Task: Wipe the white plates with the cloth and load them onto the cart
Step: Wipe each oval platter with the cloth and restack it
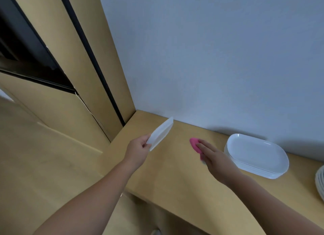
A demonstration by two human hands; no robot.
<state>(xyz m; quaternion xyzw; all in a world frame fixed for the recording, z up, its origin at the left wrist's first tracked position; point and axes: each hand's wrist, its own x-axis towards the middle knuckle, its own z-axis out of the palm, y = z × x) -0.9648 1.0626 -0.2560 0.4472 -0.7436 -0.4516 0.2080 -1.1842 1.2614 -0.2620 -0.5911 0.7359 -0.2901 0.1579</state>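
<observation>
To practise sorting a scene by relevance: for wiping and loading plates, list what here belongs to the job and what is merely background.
Job:
plate held in the left hand
pink cloth under the right hand
stack of white plates
second white stack at the right edge

Background:
wooden counter
wall
tall cabinet

We seem to be in a dining or kitchen service room with fitted furniture. A long pale-wood worktop (166,173) runs along a plain light wall (210,59). At the worktop's left end stands a tall cabinet (70,77) in the same wood, with a dark recess (26,50). Toward its right end sits a stack of white oblong plates (257,156), and another stack of dishes (320,182) is farther right.
</observation>
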